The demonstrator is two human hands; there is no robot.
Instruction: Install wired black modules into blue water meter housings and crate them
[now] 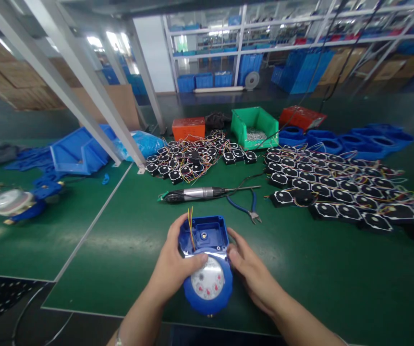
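Note:
Between my hands is a blue water meter point(209, 293) with a round white dial and small red pointers. Its rectangular box end point(210, 233) faces away from me, uncovered, with thin yellow and red wires point(191, 226) rising from the left side. My left hand point(176, 259) grips the left side, its thumb lying over the edge of the dial. My right hand point(246, 269) holds the right side, fingers bent around the box corner. Beyond the meter lie an electric screwdriver point(200, 193) and blue-handled cutting pliers point(246, 209). The undersides of both hands are hidden.
Rows of black wired modules point(329, 182) cover the right of the green table point(120, 250), with another cluster point(188, 156) farther back. A green bin point(243, 122) holds small metal parts. Blue housings point(354, 140) stand behind. Another meter point(16, 204) lies left, near a metal post point(84, 86).

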